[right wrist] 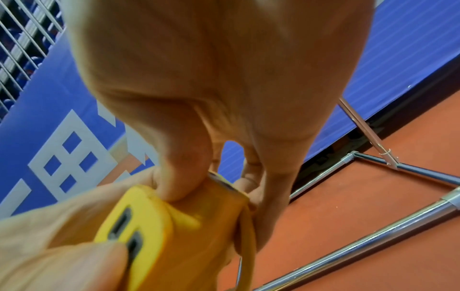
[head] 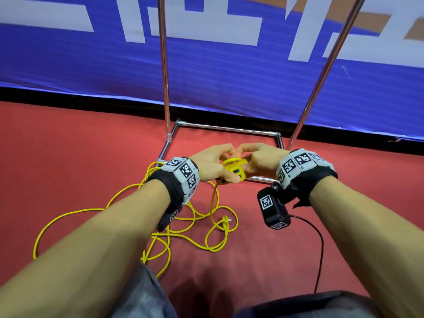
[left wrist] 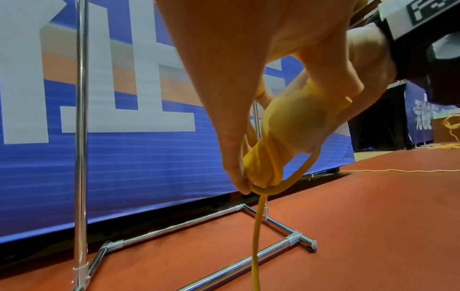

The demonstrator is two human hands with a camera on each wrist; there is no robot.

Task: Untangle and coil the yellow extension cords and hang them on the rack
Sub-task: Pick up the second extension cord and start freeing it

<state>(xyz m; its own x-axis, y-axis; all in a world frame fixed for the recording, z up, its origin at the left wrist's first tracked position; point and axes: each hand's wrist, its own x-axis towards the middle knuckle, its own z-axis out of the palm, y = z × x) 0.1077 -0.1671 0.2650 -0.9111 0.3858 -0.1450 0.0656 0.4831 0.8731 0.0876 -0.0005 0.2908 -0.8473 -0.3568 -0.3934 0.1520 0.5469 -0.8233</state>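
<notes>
Both hands meet in front of me above the red floor, holding a yellow socket block (head: 236, 169) with a loop of cord over it. My left hand (head: 212, 164) grips the block from the left, thumb on its slotted face (right wrist: 124, 232). My right hand (head: 257, 160) pinches it from the right, thumb pressed on the block's top (right wrist: 179, 189). The yellow cord (head: 213, 203) drops from the block to a tangled heap (head: 160, 228) on the floor, its plug (head: 227, 220) lying loose. In the left wrist view the cord (left wrist: 256, 246) hangs straight down below a wrap around the block (left wrist: 286, 126).
The chrome rack (head: 165, 88) stands just beyond my hands, two uprights rising from a rectangular floor frame (head: 229, 129). A blue banner wall (head: 229, 76) runs behind it. A black cable (head: 320, 249) trails from my right wrist unit. More yellow cord (left wrist: 448, 124) lies far off right.
</notes>
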